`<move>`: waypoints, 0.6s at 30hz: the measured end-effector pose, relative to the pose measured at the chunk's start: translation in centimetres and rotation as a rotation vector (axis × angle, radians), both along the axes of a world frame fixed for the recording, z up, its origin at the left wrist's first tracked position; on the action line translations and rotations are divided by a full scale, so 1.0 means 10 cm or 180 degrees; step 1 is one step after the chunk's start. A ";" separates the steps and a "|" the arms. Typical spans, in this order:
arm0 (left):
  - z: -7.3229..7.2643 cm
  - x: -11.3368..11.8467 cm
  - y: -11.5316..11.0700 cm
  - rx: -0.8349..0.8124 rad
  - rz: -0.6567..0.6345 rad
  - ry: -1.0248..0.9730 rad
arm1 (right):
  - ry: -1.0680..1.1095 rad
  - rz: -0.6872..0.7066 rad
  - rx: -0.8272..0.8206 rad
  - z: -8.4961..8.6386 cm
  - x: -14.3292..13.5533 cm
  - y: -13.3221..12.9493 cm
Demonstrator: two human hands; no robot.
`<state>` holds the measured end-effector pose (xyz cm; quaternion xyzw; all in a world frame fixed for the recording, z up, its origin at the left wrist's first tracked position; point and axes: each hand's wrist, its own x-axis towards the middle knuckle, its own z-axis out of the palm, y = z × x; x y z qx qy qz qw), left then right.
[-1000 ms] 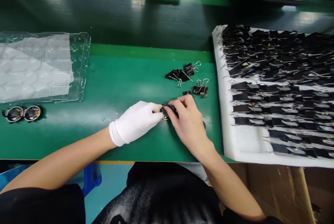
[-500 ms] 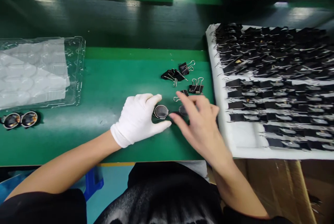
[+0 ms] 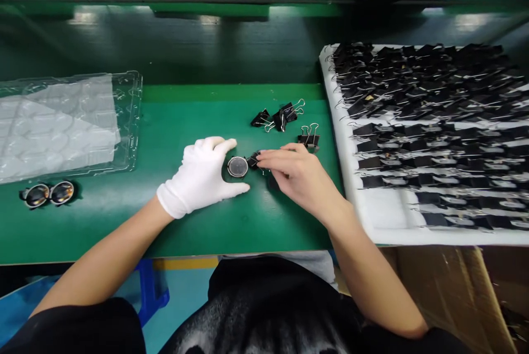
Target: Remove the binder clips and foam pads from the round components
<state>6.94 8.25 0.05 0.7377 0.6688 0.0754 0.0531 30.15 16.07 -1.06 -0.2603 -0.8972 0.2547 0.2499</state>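
Note:
My left hand, in a white glove, lies on the green bench with thumb and fingers spread around a round dark lens in a pale rim, apparently not gripping it. My bare right hand pinches a black binder clip just right of that lens. Beneath the right hand a second dark round piece shows in part; whether it is joined to the first lens is hidden. Behind the right hand stands another binder clip, and several more binder clips lie heaped farther back.
On the right a white foam tray bears rows of black clips. A clear plastic tray with white sheeting lies at left. Before it sits a pair of round dark lenses in pale rims. A dark panel stands behind.
My right hand has closed on a binder clip and brought it left, beside the round lens. The left hand still surrounds the lens with fingers spread. The whole view has shifted slightly.

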 end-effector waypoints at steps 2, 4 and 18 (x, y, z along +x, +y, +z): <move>-0.01 0.07 -0.01 0.0035 0.0339 0.0221 | 0.0082 -0.0127 -0.0002 0.02 0.01 -0.06; -0.01 0.13 -0.01 -0.0016 0.0389 0.0324 | 0.0086 -0.0532 -0.0056 0.05 0.00 -0.12; 0.03 -0.12 0.03 0.0018 -0.0030 0.0512 | -0.0389 -0.0859 -0.0375 0.27 -0.26 0.08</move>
